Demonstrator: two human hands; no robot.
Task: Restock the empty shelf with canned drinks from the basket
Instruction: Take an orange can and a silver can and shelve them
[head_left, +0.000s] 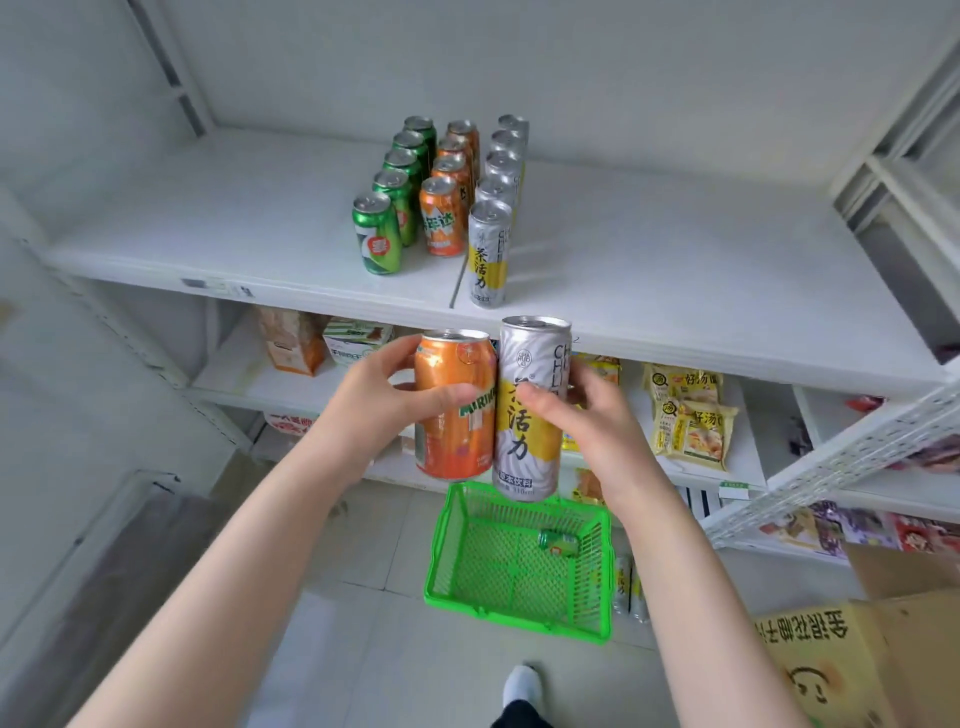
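Note:
My left hand (382, 400) grips an orange Mirinda can (453, 410), held upright just below the front edge of the white shelf (675, 270). Beside it, touching, my right hand (597, 421) grips a tall silver-and-yellow can (527, 410). On the shelf stand three rows running front to back: green cans (377, 234), orange cans (441, 215) and silver-and-yellow cans (488, 254). Below my hands the green basket (441, 561) sits on the floor with one green can (558, 542) lying in it.
Snack packets (688, 415) and boxes (291, 340) fill the lower shelves. A cardboard box (852, 654) stands at the right on the tiled floor. Two cans (631, 587) lie on the floor right of the basket. My foot (522, 686) shows at the bottom.

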